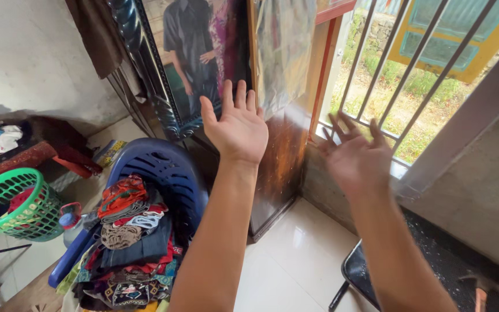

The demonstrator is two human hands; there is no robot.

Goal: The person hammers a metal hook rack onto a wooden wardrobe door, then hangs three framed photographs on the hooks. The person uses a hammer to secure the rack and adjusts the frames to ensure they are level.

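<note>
Left hand (pixel 235 124) and right hand (pixel 354 155) raised, fingers spread, holding nothing, above the blue plastic chair (pixel 166 170) heaped with folded clothes (pixel 131 231). Best lowered squarely onto the stack; right hand motion-blurred.

Both hands are raised in open air, fingers spread and holding nothing. Ahead of the left hand (pixel 235 124) stands a dark framed picture (pixel 194 58) and a wooden panel (pixel 281 156). Behind the right hand (pixel 356 153), window bars (pixel 411 69) block the way. Below left, a blue plastic chair (pixel 166 167) heaped with folded clothes (pixel 131 237) fills the space; the pale floor tiles (pixel 293 260) between the arms lie bare.
</note>
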